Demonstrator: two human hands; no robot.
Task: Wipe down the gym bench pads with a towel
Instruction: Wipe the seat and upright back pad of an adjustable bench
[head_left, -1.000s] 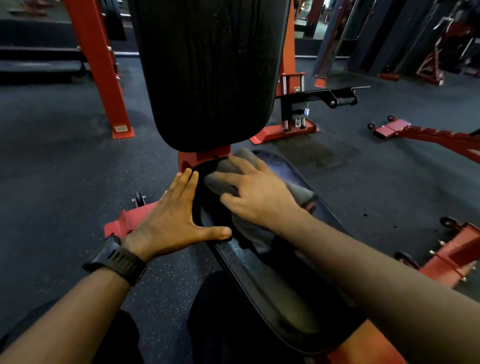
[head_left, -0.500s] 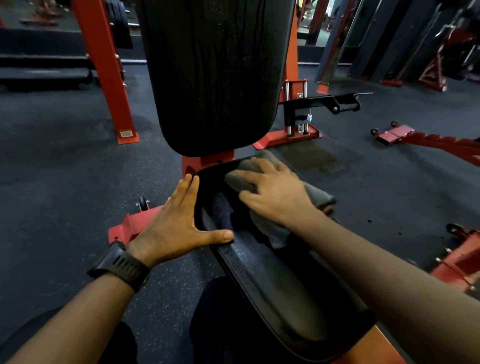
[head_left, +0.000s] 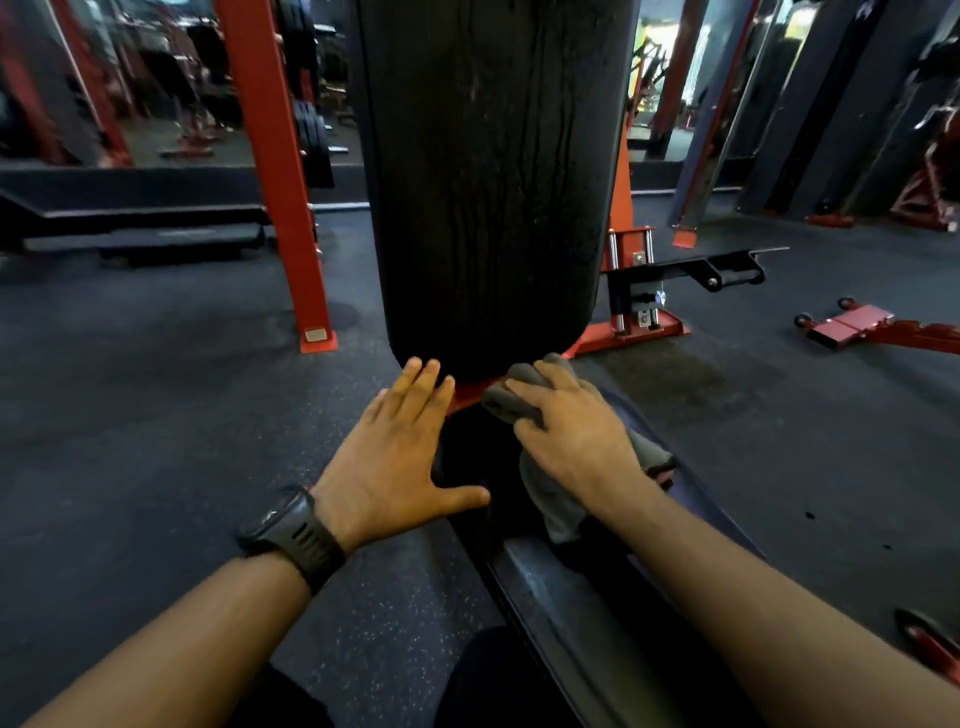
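The black upright back pad (head_left: 493, 182) fills the top centre, its surface creased. Below it the black seat pad (head_left: 561, 587) runs toward me. A grey towel (head_left: 511, 402) lies bunched at the far end of the seat pad, just under the back pad. My right hand (head_left: 574, 441) lies on top of the towel with fingers curled over its folds. My left hand (head_left: 395, 457), with a black watch at the wrist, lies flat with straight fingers along the seat pad's left edge; the fingertips reach the back pad's bottom.
Red rack uprights (head_left: 275, 182) stand on the dark rubber floor at left, with a black bench (head_left: 140, 218) behind. A red base with a black bracket (head_left: 680, 275) sits right of the back pad. Red frame parts (head_left: 862, 327) lie at right.
My right hand has pushed the towel forward up the seat pad to the base of the back pad. My left hand slid forward along the pad's edge. My head has tilted upward.
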